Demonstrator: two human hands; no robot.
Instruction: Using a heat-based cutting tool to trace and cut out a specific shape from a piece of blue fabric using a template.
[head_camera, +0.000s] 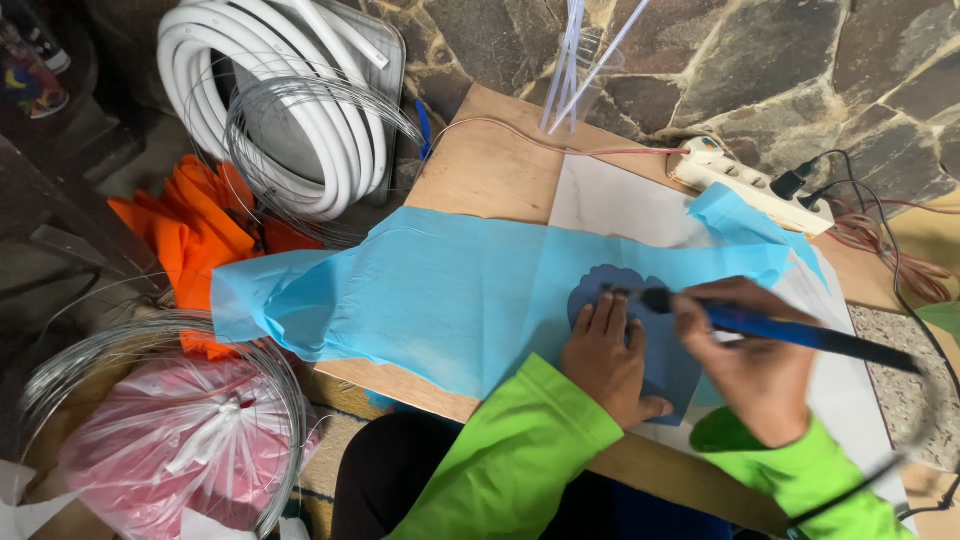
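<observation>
1. My left hand (608, 362) lies flat, fingers spread, holding nothing, pressing the light blue tissue sheet (450, 290) onto the wooden bench (490, 165).
2. My right hand (752, 365) has its grip closed around a blue-handled soldering tool (790, 333).
3. Its tip meets the sheet over a dark scalloped shape (600, 285), just beyond my left fingertips.
</observation>
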